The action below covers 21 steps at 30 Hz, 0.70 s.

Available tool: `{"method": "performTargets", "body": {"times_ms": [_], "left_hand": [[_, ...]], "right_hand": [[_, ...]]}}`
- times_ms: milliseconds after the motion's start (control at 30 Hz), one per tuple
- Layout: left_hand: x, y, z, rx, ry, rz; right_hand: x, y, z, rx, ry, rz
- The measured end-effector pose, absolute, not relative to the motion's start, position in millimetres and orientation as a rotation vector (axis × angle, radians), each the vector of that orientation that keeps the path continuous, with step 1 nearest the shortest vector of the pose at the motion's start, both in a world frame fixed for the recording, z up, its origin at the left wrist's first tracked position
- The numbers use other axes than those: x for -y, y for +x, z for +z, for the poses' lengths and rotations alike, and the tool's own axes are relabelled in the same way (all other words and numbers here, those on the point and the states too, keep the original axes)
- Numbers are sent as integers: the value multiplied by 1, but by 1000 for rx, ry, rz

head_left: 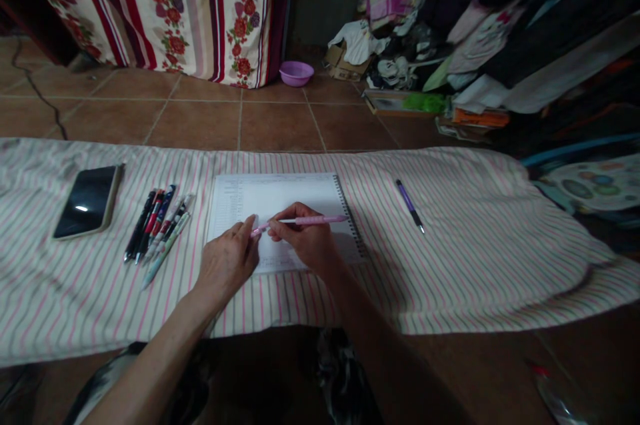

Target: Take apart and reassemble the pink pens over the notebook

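A pink-and-white pen [320,219] is held nearly level over a spiral notebook [300,191], which lies on the striped cloth. My right hand [307,238] pinches the pen's middle between thumb and fingertips. At the pen's pink left end, the thumb and index finger of my left hand [227,255] close around the tip, while the rest of that hand rests on the page's lower left. Printed lines show along the page's left side. Several pens [157,225] lie bunched left of the notebook, and a purple-and-black pen [409,205] lies alone to its right.
A phone [87,201], screen dark, lies at the left of the striped cloth [480,245]. Beyond, on the tiled floor, are a purple basin [297,73], a floral curtain [200,11] and a heap of clothes [435,11]. A bottle [553,395] lies at lower right.
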<state>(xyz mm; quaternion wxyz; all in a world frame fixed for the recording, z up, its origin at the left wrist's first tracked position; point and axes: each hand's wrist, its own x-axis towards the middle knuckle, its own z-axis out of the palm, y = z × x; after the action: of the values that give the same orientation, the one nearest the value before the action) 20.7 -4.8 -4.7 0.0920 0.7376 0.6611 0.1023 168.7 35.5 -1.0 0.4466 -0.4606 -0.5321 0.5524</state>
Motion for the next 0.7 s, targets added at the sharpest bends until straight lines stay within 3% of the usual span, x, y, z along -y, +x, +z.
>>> {"method": "performTargets", "body": {"times_ms": [700], "left_hand": [[5, 22, -8, -1807, 2218, 398]], "right_hand": [[-35, 168, -1, 1365, -1133, 1603]]}}
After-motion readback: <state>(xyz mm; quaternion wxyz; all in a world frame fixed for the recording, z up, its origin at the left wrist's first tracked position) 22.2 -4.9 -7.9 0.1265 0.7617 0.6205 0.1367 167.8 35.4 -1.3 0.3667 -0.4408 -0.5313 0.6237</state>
